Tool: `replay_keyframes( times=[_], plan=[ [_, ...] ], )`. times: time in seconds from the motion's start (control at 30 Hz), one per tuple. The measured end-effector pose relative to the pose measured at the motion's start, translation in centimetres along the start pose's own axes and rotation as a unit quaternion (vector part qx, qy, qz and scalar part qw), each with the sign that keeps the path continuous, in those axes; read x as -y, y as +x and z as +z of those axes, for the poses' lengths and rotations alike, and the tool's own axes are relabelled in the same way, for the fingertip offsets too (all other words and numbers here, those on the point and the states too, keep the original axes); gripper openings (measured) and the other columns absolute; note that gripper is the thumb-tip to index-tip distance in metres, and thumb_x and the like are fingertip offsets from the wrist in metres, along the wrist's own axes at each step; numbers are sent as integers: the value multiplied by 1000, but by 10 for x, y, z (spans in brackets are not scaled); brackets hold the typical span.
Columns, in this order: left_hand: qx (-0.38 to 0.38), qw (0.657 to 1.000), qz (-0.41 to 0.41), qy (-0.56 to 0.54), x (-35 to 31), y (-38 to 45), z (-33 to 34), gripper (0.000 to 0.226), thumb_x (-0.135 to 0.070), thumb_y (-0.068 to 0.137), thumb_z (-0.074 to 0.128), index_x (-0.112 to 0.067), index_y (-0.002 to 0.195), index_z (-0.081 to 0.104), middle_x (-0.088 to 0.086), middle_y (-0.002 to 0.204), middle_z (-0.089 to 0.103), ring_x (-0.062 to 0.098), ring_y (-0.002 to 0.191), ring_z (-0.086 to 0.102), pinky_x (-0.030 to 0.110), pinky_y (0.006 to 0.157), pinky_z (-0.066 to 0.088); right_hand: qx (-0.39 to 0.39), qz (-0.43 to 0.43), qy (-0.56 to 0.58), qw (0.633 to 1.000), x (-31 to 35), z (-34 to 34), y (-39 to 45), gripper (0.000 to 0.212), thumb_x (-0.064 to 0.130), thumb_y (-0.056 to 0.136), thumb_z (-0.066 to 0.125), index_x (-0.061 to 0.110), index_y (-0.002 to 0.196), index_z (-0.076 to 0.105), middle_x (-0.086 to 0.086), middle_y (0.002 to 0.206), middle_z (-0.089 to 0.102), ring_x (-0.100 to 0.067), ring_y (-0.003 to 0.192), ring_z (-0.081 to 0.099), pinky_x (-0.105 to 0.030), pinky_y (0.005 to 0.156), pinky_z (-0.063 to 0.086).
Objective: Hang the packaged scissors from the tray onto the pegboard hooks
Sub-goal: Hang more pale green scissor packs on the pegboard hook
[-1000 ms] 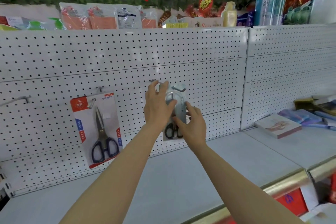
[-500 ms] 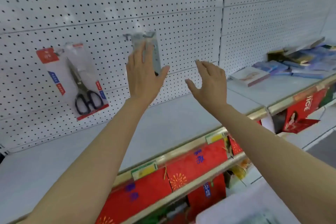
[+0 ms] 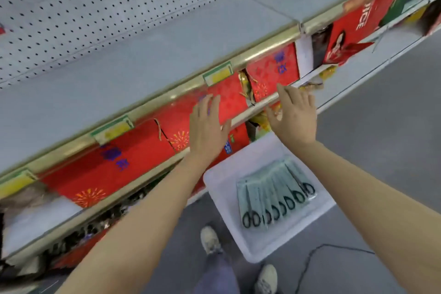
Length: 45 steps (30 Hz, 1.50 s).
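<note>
Hands, left [image 3: 208, 126] and right [image 3: 294, 119], hang spread and empty above the tray [image 3: 220, 180] of packaged scissors [image 3: 274, 194].

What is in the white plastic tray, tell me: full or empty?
Not empty: the white plastic tray on the floor holds a fanned row of packaged black-handled scissors; part of its bottom is bare.

Pkgd scissors [image 3: 276, 196], black handles, lie fanned & overlapping in a white tray [image 3: 222, 188] on the floor. White pegboard [image 3: 107, 5] stands above the shelf, top left.
</note>
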<state>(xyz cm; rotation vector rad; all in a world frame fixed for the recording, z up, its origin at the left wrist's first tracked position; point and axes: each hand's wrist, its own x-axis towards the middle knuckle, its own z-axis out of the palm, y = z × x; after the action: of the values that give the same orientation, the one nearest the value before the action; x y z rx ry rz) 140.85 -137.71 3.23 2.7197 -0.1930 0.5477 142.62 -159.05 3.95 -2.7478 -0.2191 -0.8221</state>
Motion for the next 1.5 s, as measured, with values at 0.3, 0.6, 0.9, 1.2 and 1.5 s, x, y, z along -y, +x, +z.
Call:
replay_keyframes(
  times=[0.3,0.6,0.9,1.2,1.5],
  plan=[
    [340,936,-96,17,5,-108,162,67,-34,97,53,-9,152,26,12,157,27,32,140,31,41,111,36,119,38,-31,992,-59,77,-111,52,34,86,56,1,126,57,-15,111,64,-37,98,59,-47,87,41],
    [513,747,-420,-51,-4,-165,256,117,-62,70,75,-10,153,9,13,147,29,35,132,41,44,104,42,206,54,-21,977,-81,147,-198,49,32,84,54,0,120,62,-16,109,66,-38,96,61,-48,82,48],
    [451,787,-420,-19,6,-181,280,126,-59,62,78,-20,153,0,17,142,30,36,129,37,48,104,41,288,88,14,953,-67,160,-257,51,13,69,79,0,116,65,-14,103,67,-35,90,65,-44,76,56],
    [432,847,-306,48,76,-134,287,122,-66,61,78,-19,152,11,15,134,36,34,116,43,41,94,41,363,110,75,922,-27,205,-247,60,18,66,84,2,120,63,-9,102,68,-30,92,66,-39,75,58],
    [421,830,-365,-36,87,-128,278,111,-70,53,78,-18,139,32,15,125,44,35,112,52,42,96,46,381,336,119,853,15,245,-216,35,18,88,60,6,122,56,-13,108,58,-31,93,60,-37,70,53]
  ],
)
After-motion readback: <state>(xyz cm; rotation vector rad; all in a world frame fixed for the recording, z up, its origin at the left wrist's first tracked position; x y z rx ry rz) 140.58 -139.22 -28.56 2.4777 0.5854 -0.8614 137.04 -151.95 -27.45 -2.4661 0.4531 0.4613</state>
